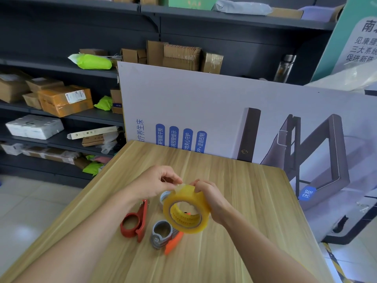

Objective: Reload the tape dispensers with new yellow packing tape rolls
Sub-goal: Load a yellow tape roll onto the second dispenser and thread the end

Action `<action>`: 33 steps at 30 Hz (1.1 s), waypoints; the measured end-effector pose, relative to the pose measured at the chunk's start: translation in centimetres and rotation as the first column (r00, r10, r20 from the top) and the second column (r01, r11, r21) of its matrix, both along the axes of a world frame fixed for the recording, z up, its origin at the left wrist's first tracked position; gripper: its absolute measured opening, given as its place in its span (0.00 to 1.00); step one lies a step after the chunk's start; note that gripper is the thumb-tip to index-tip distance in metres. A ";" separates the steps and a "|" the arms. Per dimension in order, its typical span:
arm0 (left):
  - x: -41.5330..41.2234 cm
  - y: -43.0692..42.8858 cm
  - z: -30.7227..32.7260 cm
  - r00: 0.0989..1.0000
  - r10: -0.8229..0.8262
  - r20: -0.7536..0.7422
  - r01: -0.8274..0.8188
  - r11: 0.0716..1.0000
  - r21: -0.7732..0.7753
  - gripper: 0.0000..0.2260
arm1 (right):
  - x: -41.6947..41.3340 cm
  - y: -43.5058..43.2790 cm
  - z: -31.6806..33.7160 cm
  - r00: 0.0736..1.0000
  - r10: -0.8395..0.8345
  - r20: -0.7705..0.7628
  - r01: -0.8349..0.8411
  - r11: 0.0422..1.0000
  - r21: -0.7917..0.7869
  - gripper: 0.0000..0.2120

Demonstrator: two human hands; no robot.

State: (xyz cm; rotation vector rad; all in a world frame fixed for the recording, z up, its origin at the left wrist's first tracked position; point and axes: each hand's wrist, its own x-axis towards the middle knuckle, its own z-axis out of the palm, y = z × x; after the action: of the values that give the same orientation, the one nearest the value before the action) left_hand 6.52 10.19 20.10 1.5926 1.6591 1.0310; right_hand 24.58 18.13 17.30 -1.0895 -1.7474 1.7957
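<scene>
Fingers [197,185] of the right hand [211,199] are curling over the far top edge of the yellow tape roll [184,194], gripping it and holding it tilted in the air above the counter [255,201], its open core facing the near side. This is probably bracing the roll against turning while the other hand is working on it. The left hand [157,180] is pinching with thumb and forefinger right at the top of the roll, apparently lifting the free end of the tape, though the thin film itself is too faint to make out. Two dispensers are lying on the counter beneath the hands. A red dispenser [142,217] is sitting to the left under the left wrist, and a grey dispenser [158,241] with an orange blade end [173,242] is sitting just near of the roll. Both rings are looking empty, so neither seems loaded yet, and both are lying within easy reach for the roll to be dropped in. A small pale round thing [164,196] is showing partly behind the roll, and I cannot tell what it is.
</scene>
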 end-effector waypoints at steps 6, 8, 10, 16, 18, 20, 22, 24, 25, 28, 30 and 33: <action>1.7 -1.3 0.5 0.992 -0.008 -0.129 0.014 0.999 0.050 0.08 | 0.7 -0.2 0.0 0.999 0.024 0.036 -0.017 0.984 -0.178 0.08; 2.6 -1.7 0.6 0.995 -0.024 -0.097 0.026 0.999 0.026 0.06 | 0.8 -0.2 0.1 0.999 -0.016 0.028 0.021 0.986 -0.168 0.09; 3.4 -2.0 0.5 0.994 0.038 -0.098 -0.038 0.999 0.002 0.07 | 0.8 -0.5 -0.2 0.994 -0.112 -0.006 0.111 0.990 -0.088 0.09; 4.5 -2.0 -1.6 0.881 0.410 -0.235 -0.395 0.912 0.112 0.07 | 1.0 -3.0 -1.9 0.957 -0.253 -0.142 0.286 0.907 0.310 0.22; 4.5 -1.7 -2.8 0.858 0.475 -0.195 -0.462 0.880 0.110 0.07 | 0.8 -3.5 -2.4 0.998 -0.063 -0.015 0.064 0.932 0.355 0.23; 4.0 -1.5 -3.9 0.844 0.516 -0.142 -0.513 0.856 0.065 0.06 | 0.4 -3.6 -3.2 0.977 0.107 0.185 -0.172 0.910 0.379 0.22; 3.1 -1.2 -5.1 0.845 0.529 -0.083 -0.530 0.848 0.003 0.06 | 0.0 -3.4 -3.9 0.932 0.147 0.332 -0.287 0.859 0.424 0.20; 1.8 -0.8 -6.3 0.849 0.528 -0.016 -0.528 0.847 -0.053 0.07 | -0.2 -2.8 -4.6 0.900 0.100 0.423 -0.331 0.790 0.517 0.16; 1.2 -0.6 -6.8 0.848 0.530 0.011 -0.527 0.846 -0.077 0.07 | -0.3 -2.5 -4.9 0.883 0.069 0.464 -0.355 0.744 0.566 0.16; -1.2 0.2 -8.4 0.858 0.512 0.036 -0.502 0.853 -0.145 0.07 | -1.6 -1.6 -6.2 0.810 -0.024 0.585 -0.430 0.654 0.622 0.22; -2.9 0.7 -9.4 0.872 0.486 0.061 -0.468 0.862 -0.194 0.07 | -2.9 -1.3 -7.1 0.757 -0.057 0.651 -0.477 0.633 0.610 0.24; -4.9 1.2 -11.1 0.883 0.452 0.126 -0.410 0.873 -0.265 0.07 | -4.7 -1.1 -8.4 0.704 -0.090 0.705 -0.490 0.657 0.573 0.22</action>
State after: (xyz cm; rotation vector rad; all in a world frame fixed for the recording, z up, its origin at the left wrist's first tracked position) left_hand 1.65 11.39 8.95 0.9596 1.9705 1.1127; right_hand 19.90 17.07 8.89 -1.2593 -2.7896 0.5276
